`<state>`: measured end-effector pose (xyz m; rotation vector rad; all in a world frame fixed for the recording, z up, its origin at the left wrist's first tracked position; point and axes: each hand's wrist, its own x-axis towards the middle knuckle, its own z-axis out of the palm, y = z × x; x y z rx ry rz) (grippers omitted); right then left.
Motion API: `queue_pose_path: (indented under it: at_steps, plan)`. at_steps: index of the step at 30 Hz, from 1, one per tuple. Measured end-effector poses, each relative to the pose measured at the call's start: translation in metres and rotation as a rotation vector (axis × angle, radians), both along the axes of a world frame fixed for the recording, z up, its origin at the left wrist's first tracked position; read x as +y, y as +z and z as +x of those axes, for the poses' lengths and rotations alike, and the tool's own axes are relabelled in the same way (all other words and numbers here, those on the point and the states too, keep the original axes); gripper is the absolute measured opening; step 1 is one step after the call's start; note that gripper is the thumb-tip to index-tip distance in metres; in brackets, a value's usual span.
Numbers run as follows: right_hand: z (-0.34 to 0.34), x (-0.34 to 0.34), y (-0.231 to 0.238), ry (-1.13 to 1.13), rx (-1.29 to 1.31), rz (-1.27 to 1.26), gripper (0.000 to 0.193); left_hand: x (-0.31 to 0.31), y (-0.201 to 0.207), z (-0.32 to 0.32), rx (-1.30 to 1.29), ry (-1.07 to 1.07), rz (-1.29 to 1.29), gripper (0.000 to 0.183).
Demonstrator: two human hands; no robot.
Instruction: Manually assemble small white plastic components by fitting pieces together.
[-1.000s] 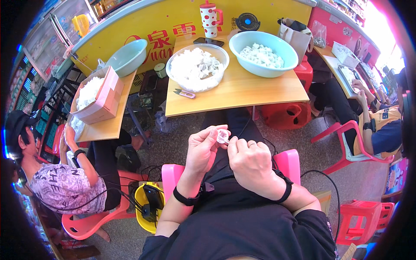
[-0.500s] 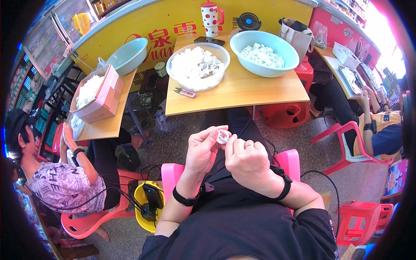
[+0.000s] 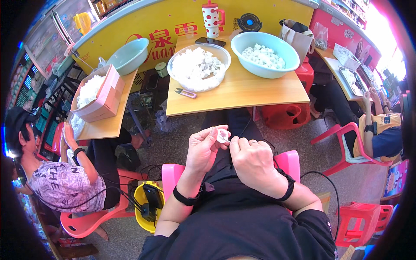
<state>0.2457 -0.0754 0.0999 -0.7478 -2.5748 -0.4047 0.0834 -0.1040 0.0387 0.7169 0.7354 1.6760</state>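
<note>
Above my lap, my left hand pinches a small round white piece with a hollow middle between thumb and fingertips. Just right of it my right hand is closed. From its fingertips a thin, dark pointed tool reaches toward the white piece; the rest of that tool is hidden in my fist, so its kind is unclear. On the table beyond my hands stand a clear round tub heaped with white pieces and a light blue basin of similar white pieces. Pink-handled thread snips lie near the tub.
A phone, a dotted tumbler and a small fan stand at the table's back. To the left, a person sits by a carton of white pieces. Another person works at the right. Cables trail from a yellow bucket.
My right hand has shifted slightly right, away from the white piece, and the thin tool's tip shows between them. My left hand has barely moved. The person at the right has raised both hands.
</note>
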Motion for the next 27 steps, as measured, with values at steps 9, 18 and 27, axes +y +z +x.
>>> queue_pose_path:
  at_steps: [9,18,27]
  plan:
    - [-0.0066,-0.0001,-0.0029,-0.021,-0.046,0.043,0.015,-0.0004,0.0001,0.0025,0.025,0.025,-0.005,0.03]
    - [-0.0013,-0.0006,0.0006,-0.015,-0.065,0.026,0.013,-0.0001,0.0032,0.001,0.029,0.04,-0.023,0.03]
    - [-0.0055,0.001,-0.0007,-0.01,-0.025,0.061,0.014,-0.0003,0.0018,0.0023,0.016,0.035,-0.019,0.029]
